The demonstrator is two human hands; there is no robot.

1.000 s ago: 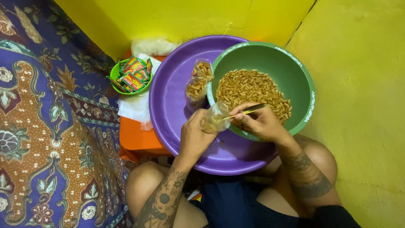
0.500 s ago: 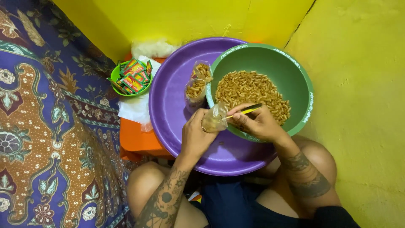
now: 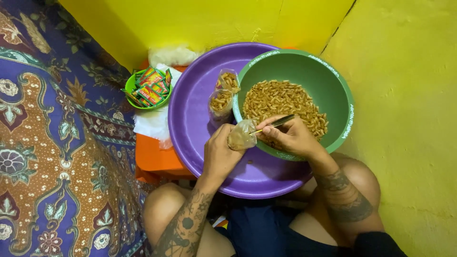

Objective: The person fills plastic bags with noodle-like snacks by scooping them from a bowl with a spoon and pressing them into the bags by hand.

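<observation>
My left hand [image 3: 220, 154] holds a small clear plastic bag [image 3: 241, 134] partly filled with brown snack sticks, over the purple basin [image 3: 190, 123]. My right hand [image 3: 290, 138] grips a thin spoon handle [image 3: 276, 123] whose tip points into the bag's mouth. The right hand rests at the near rim of the green bowl [image 3: 333, 81], which holds a heap of brown snack sticks [image 3: 283, 102]. Two filled clear bags [image 3: 223, 95] stand in the purple basin against the green bowl.
A small green bowl [image 3: 128, 85] with red and green sachets sits at the left on white plastic [image 3: 152, 121] and an orange surface [image 3: 154, 157]. A patterned cloth [image 3: 52, 143] covers the left. Yellow walls [image 3: 404, 119] close the back and right. My knees lie below the basin.
The spoon handle has tipped slightly, and both hands with the bag have shifted only a little. Nothing was picked up or let go.
</observation>
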